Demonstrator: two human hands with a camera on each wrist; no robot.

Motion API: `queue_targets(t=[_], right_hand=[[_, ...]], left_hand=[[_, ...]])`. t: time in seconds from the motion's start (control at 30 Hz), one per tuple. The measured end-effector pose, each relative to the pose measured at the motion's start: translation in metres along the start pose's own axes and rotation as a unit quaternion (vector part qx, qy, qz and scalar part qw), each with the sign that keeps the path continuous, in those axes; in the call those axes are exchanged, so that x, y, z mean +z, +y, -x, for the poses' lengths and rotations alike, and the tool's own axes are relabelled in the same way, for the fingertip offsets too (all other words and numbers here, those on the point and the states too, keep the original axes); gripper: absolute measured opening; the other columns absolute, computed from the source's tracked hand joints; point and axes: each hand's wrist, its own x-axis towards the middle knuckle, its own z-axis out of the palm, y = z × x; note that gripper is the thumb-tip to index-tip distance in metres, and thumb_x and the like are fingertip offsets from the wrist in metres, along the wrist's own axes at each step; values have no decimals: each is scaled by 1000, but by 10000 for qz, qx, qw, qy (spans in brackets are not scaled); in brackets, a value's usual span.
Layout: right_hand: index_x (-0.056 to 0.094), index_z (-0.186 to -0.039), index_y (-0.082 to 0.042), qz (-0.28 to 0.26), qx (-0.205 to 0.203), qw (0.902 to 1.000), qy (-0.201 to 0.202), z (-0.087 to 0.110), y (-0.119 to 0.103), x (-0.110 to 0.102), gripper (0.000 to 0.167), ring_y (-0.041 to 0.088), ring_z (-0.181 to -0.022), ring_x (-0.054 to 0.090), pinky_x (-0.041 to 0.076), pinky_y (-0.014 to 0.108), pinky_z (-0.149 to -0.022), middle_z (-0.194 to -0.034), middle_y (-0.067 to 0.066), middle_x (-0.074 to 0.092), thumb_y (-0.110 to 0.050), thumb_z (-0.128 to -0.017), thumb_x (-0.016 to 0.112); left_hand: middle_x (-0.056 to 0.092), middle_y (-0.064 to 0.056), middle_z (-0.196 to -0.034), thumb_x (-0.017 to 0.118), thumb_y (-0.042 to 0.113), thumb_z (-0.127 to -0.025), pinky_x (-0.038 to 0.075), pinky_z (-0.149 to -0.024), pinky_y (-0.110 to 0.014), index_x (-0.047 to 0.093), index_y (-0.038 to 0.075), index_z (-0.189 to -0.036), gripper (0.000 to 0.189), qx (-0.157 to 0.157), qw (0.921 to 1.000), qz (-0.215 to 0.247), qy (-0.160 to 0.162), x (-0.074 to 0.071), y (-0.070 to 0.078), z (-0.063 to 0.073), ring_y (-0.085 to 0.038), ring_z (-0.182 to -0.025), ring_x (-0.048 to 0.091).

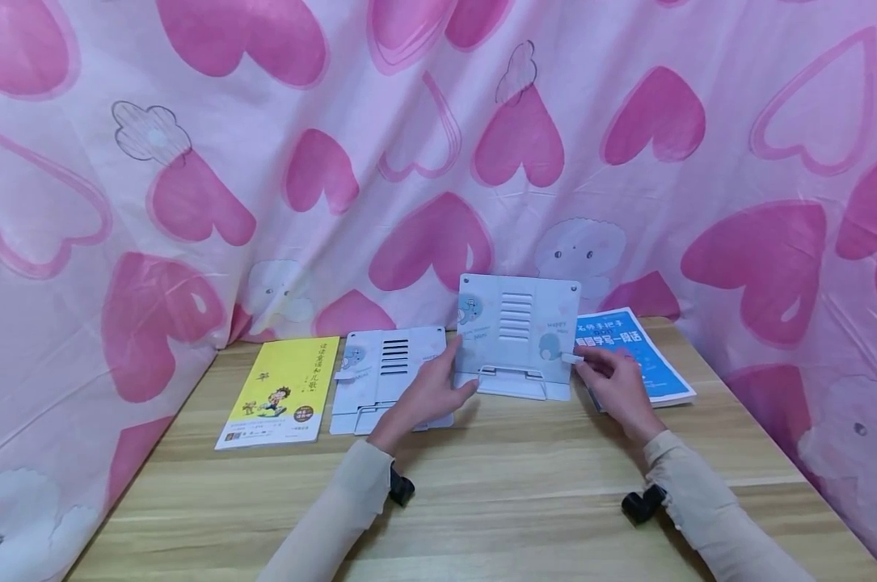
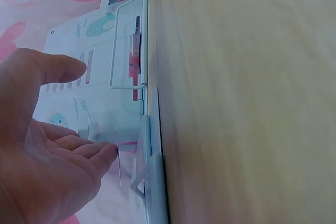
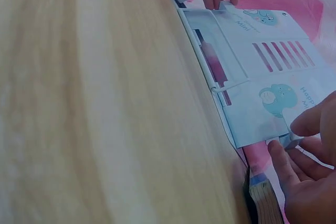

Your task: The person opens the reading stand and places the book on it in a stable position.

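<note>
A pale blue book stand (image 1: pixel 514 352) with slots and cartoon prints leans upright at the back of the table, its wire ledge folded out in front. My left hand (image 1: pixel 431 392) is at its left edge, fingers extended and thumb apart; in the left wrist view the fingertips (image 2: pixel 107 153) lie by that edge. At the right edge, my right hand (image 1: pixel 616 388) pinches a small page clip (image 1: pixel 572 358) between thumb and fingers, seen closer in the right wrist view. A second matching book stand (image 1: pixel 358 392) stands to the left, partly hidden behind my left hand.
A yellow book (image 1: pixel 285 392) lies at the far left of the wooden table (image 1: pixel 482 509). Behind my right hand lies a thick blue book (image 1: pixel 656 360), partly covered by the stand. A pink heart-patterned curtain (image 1: pixel 409 162) hangs round the table's back and sides.
</note>
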Motion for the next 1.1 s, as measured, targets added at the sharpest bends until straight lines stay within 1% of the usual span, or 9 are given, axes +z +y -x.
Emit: queue_targets(t=[0.17, 0.27, 0.4, 0.6, 0.7, 0.83, 0.93, 1.0, 1.1], right_hand=[[63, -151, -13, 83, 14, 10000, -12, 0, 3, -3, 41, 32, -136, 57, 47, 4, -97, -149, 16, 59, -30, -113, 58], [62, -152, -14, 81, 42, 9999, -41, 0, 5, -5, 43, 34, -139, 55, 53, 27, -114, -150, 16, 57, -32, -113, 57], [61, -154, -14, 12, 55, 10000, -54, -1, 8, -7, 44, 38, -142, 54, 46, 59, -122, -155, 18, 56, -32, -113, 57], [61, -153, -11, 70, 56, 10000, 25, -4, 8, -10, 43, 38, -138, 58, 46, 60, -122, -153, 20, 60, -28, -113, 59], [60, -154, -11, 101, 125, 9999, -36, -5, 7, -11, 46, 40, -141, 56, 44, 61, -123, -154, 21, 59, -32, -113, 59], [53, -159, -12, 202, 262, 9993, -184, -6, 5, -17, 54, 46, -150, 47, 37, 68, -126, -163, 23, 51, -42, -114, 52], [49, -162, -11, 250, 298, 9990, -208, -8, 9, -26, 54, 49, -153, 42, 35, 70, -126, -166, 25, 45, -40, -116, 46], [48, -162, -9, 318, 295, 9990, -141, -10, 14, -32, 52, 49, -152, 42, 35, 70, -125, -165, 26, 46, -35, -117, 46], [47, -162, -7, 517, 394, 9979, 13, -12, 21, -43, 53, 52, -149, 42, 35, 73, -124, -163, 30, 46, -33, -116, 47]], left_hand=[[33, -11, -178, 71, 26, -103, 40, -129, -47, 14, 6, -174, 93, 203, 9998, 43, 14, 2, -2, -7, -26, -161, 39], [34, -12, -177, 71, 25, -103, 42, -128, -48, 12, 5, -174, 94, 292, 9995, 116, -5, 3, -3, -12, -27, -160, 41], [32, -11, -178, 72, 25, -102, 42, -128, -49, 8, 7, -174, 98, 308, 9992, 228, -60, 4, -4, -17, -28, -160, 42], [28, -8, -180, 71, 25, -102, 40, -130, -47, 7, 12, -175, 99, 282, 9989, 366, -90, 7, -5, -25, -26, -162, 39], [29, -11, -179, 72, 22, -101, 38, -131, -48, 7, 10, -175, 99, 295, 9991, 280, 131, 11, -2, -27, -28, -162, 37], [21, -22, -179, 73, 23, -101, 33, -133, -52, 10, 4, -173, 98, 50, 9969, -12, 788, 22, 17, -25, -35, -165, 28], [18, -22, -179, 72, 26, -102, 30, -134, -52, 15, 5, -173, 93, -100, 9932, -242, 1132, 35, 39, -20, -36, -167, 22], [25, -20, -177, 71, 25, -103, 33, -133, -51, 23, 5, -171, 86, 22, 9929, -238, 1163, 44, 54, -17, -35, -165, 26], [41, -13, -168, 70, 25, -104, 42, -129, -45, 39, 8, -164, 70, 225, 9959, -201, 856, 59, 75, -13, -29, -157, 40]])
